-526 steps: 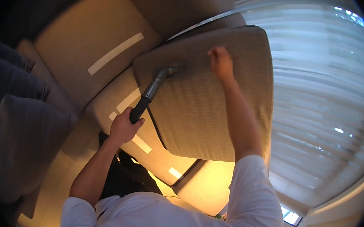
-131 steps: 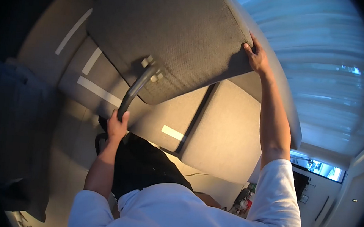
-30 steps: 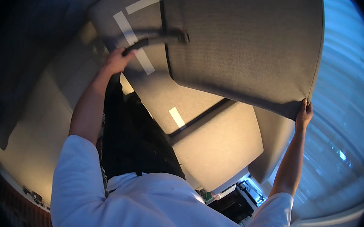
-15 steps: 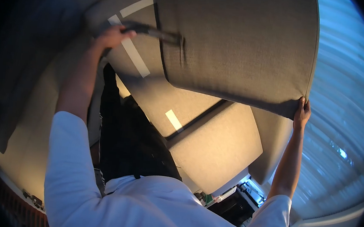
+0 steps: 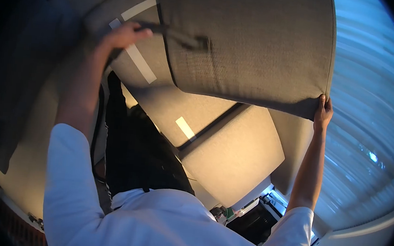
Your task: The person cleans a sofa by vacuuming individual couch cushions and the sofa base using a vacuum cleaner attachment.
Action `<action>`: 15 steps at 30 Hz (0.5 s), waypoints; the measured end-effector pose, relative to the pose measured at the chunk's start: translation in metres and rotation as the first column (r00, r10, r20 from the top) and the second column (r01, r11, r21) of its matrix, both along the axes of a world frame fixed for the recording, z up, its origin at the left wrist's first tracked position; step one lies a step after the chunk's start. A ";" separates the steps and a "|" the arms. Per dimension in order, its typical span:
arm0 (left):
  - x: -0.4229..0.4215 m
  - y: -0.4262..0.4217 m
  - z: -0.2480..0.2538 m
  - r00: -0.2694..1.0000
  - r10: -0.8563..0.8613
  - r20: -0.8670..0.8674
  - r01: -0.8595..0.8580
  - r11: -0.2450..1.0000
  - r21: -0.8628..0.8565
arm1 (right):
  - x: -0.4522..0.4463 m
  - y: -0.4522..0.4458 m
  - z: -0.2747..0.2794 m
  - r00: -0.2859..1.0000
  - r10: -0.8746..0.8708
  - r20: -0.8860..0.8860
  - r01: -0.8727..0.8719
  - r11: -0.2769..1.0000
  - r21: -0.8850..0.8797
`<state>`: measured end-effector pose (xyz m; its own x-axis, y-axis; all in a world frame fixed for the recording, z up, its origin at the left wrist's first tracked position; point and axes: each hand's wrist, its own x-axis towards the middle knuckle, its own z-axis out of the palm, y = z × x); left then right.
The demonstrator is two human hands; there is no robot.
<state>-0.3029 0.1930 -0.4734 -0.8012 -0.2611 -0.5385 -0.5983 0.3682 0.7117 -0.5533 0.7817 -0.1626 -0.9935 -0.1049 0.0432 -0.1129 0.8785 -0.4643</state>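
Note:
My right hand (image 5: 323,113) grips the lower right corner of a large grey-brown sofa cushion (image 5: 256,39) and holds it up on edge, tilted. My left hand (image 5: 126,36) is closed around the handle of a dark vacuum wand (image 5: 179,34), which is blurred by motion. Its narrow head lies against the left part of the cushion's face, where the fabric shows creases. A thin black hose or cord (image 5: 96,137) hangs down below my left hand; where it joins is hidden.
Below the raised cushion is the sofa base with pale strips (image 5: 141,64). Another beige cushion (image 5: 236,154) sits nearer me. Sheer curtains (image 5: 371,115) hang at the right. Black trousers (image 5: 143,151) show at the centre, and dark items (image 5: 253,224) lie at the lower right.
My left hand has moved slightly right, and the wand's head has shifted right along the cushion. The cushion and my right hand appear a little higher and further left in view.

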 end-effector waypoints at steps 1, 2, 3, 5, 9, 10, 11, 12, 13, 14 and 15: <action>-0.002 -0.031 -0.002 0.999 0.037 0.009 -0.038 0.994 0.099 | 0.003 -0.004 -0.001 1.000 -0.003 0.002 0.003 1.000 -0.006; -0.002 -0.049 0.006 0.997 0.071 0.022 -0.074 0.978 0.194 | 0.005 -0.005 -0.002 0.999 -0.033 -0.019 0.033 0.999 0.010; 0.002 -0.049 0.009 0.997 0.070 0.019 -0.073 0.980 0.185 | 0.005 -0.008 -0.001 0.997 -0.058 -0.046 0.059 0.998 0.024; 0.019 -0.031 0.014 0.994 0.113 0.006 -0.110 0.959 0.260 | 0.002 -0.006 -0.002 0.998 -0.034 -0.047 0.034 0.999 0.005; 0.024 0.058 0.058 0.892 -0.437 0.112 0.403 0.884 0.238 | 0.001 -0.005 0.001 0.998 -0.036 -0.043 0.039 0.996 0.078; 0.016 0.067 0.055 0.897 -0.428 0.109 0.395 0.888 0.237 | 0.002 -0.006 0.000 0.999 -0.026 -0.046 0.029 0.996 0.078; 0.006 0.075 0.042 0.934 -0.355 0.046 0.346 0.927 0.147 | 0.002 -0.006 -0.001 0.999 -0.003 -0.049 0.007 0.997 0.071; -0.005 0.076 0.040 0.958 -0.287 -0.024 0.288 0.956 0.062 | 0.002 -0.007 0.001 0.999 0.016 -0.051 -0.013 0.998 0.065; -0.017 0.056 0.036 0.970 -0.242 0.021 0.236 0.959 0.154 | 0.003 -0.007 0.002 0.998 0.023 -0.052 -0.019 0.997 0.077; -0.028 0.030 0.038 0.977 -0.201 0.070 0.179 0.954 0.242 | 0.002 -0.008 0.002 0.998 0.028 -0.052 -0.023 0.996 0.082; -0.029 0.007 0.022 0.998 -0.040 0.047 0.026 0.964 0.263 | 0.003 -0.008 0.000 0.998 0.009 -0.066 -0.004 0.997 0.073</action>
<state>-0.3319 0.2002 -0.4513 -0.7762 -0.0789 -0.6255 -0.6275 0.1930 0.7543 -0.5507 0.7737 -0.1621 -0.9881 -0.1164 0.1009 -0.1469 0.9087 -0.3906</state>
